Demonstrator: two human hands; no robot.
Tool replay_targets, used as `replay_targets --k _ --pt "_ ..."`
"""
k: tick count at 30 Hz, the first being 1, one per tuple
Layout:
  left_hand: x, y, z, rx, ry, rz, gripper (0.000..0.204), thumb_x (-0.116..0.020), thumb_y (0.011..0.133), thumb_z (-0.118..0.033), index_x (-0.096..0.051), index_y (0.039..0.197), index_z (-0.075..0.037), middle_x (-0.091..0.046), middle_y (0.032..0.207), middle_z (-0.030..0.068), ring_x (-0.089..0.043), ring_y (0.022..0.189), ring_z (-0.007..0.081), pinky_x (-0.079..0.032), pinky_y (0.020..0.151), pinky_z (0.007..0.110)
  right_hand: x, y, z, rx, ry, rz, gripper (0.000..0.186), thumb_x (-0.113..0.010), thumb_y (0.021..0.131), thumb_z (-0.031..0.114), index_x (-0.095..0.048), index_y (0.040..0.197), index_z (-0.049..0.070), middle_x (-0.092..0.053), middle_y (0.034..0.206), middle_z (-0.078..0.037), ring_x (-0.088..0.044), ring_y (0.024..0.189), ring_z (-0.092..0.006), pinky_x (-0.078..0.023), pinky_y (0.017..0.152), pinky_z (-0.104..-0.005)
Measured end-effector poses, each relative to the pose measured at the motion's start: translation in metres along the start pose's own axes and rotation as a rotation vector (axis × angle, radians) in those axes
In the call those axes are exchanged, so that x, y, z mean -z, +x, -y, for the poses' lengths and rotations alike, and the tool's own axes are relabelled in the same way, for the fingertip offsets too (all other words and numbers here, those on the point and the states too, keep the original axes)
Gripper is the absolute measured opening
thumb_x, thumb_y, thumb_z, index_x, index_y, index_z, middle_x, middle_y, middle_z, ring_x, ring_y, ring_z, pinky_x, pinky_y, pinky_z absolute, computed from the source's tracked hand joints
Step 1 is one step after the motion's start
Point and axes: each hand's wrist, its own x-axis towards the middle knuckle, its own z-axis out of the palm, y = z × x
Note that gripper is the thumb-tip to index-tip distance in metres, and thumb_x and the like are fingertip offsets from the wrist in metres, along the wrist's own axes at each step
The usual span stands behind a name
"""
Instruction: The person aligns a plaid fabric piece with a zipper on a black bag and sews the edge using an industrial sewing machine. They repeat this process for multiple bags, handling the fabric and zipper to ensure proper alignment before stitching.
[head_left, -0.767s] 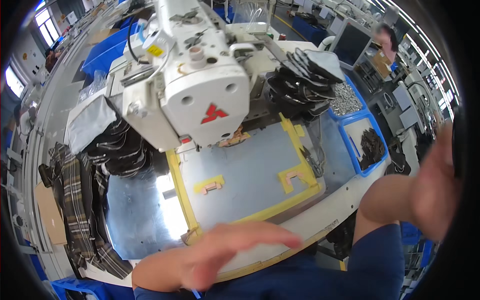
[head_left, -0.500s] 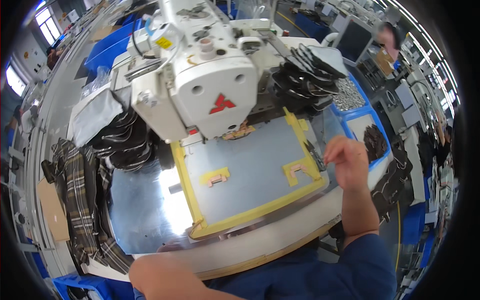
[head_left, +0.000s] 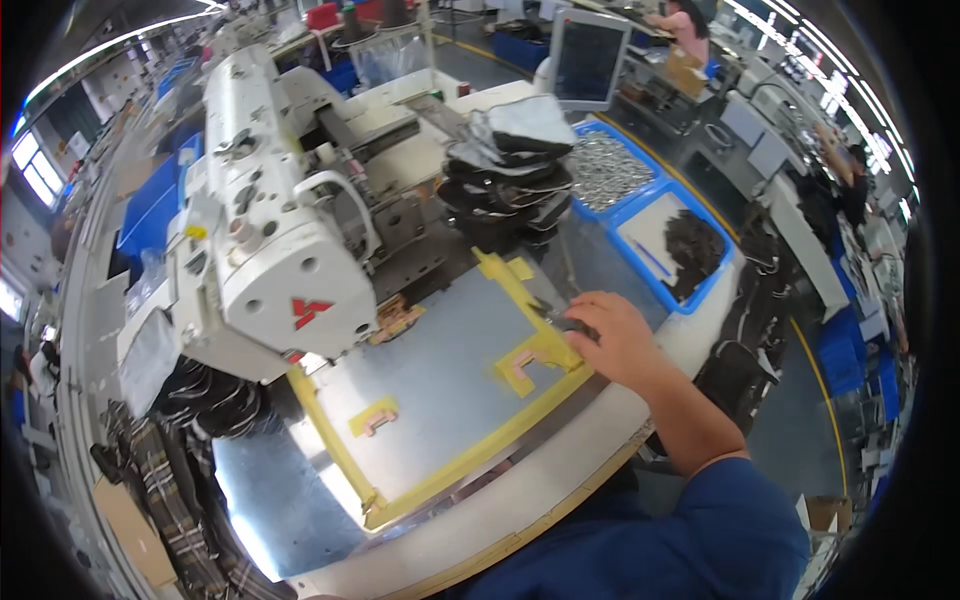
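My right hand (head_left: 618,338) reaches over the right edge of the metal plate (head_left: 440,350), which is bordered with yellow tape. Its fingers are closed round a small, narrow dark tool (head_left: 578,327), mostly covered by them, so its exact kind is hidden. On the plate are two small pinkish corner guides stuck on yellow tape, a left guide (head_left: 377,420) and a right guide (head_left: 522,362), the latter close to my right hand. A white sewing machine head (head_left: 290,280) stands over the plate's far left side. My left hand is out of the picture.
Dark zippered fabric pieces (head_left: 505,185) are stacked behind the plate, with another stack (head_left: 215,395) left of the machine. Blue trays (head_left: 690,300) at the right hold metal bits and dark pieces. Plaid cloth (head_left: 190,500) hangs at the left. A person (head_left: 685,30) sits far off.
My right hand has come down onto the dark tool beside the plate and closed on it. My left forearm has left the lower edge. The view has swung to the right.
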Motion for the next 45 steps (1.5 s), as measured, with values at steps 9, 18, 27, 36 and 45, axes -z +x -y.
replay_targets --k 9,18,27,36,45 --pt "0.109 -0.076 -0.018 0.962 2.163 -0.381 0.023 -0.076 0.092 -0.022 -0.074 0.102 -0.001 -0.075 0.106 0.0165 -0.067 0.102 0.0378 -0.051 0.093 0.044 -0.03 0.003 -0.045 -0.099 -0.247 -0.177 0.02 -0.07 0.093 0.006 -0.07 0.111 -0.001 -0.068 0.122 -0.019 -0.063 0.116 -0.0404 -0.049 0.102 -0.048" --pt "0.219 -0.16 -0.167 1.266 2.528 -0.667 0.036 -0.079 0.092 -0.033 -0.073 0.106 -0.001 -0.072 0.105 0.0191 -0.067 0.105 0.0424 -0.052 0.094 0.05 -0.04 0.004 -0.022 0.055 -0.106 -0.208 0.017 -0.072 0.09 0.002 -0.068 0.107 -0.001 -0.065 0.118 -0.019 -0.062 0.112 -0.0398 -0.049 0.099 -0.0464" --pt "0.255 -0.161 -0.171 1.513 2.7 -0.358 0.027 -0.059 0.102 -0.028 -0.067 0.103 -0.002 -0.069 0.11 0.0209 -0.071 0.098 0.0427 -0.058 0.085 0.053 -0.032 0.0 -0.018 0.011 -0.03 -0.209 0.014 -0.07 0.091 0.002 -0.066 0.104 -0.002 -0.063 0.118 -0.02 -0.062 0.111 -0.0397 -0.049 0.098 -0.0447" --pt "0.086 0.001 -0.112 0.375 1.582 -0.829 0.021 -0.05 0.107 -0.008 -0.056 0.088 -0.004 -0.065 0.088 0.0005 -0.055 0.081 0.0062 -0.041 0.07 0.026 0.005 -0.003 0.08 0.28 0.371 0.002 0.026 -0.081 0.084 0.012 -0.07 0.105 0.003 -0.066 0.117 -0.02 -0.066 0.105 -0.0366 -0.051 0.093 -0.0447" --pt "0.018 -0.013 0.096 0.77 0.259 -0.795 0.022 -0.059 0.103 -0.02 -0.059 0.115 -0.001 -0.07 0.121 0.012 -0.067 0.105 0.0162 -0.055 0.095 0.033 -0.018 -0.001 0.16 0.119 1.399 0.881 0.076 -0.083 0.093 0.031 -0.047 0.152 0.0 -0.067 0.138 -0.011 -0.065 0.121 -0.019 -0.051 0.106 -0.0367"
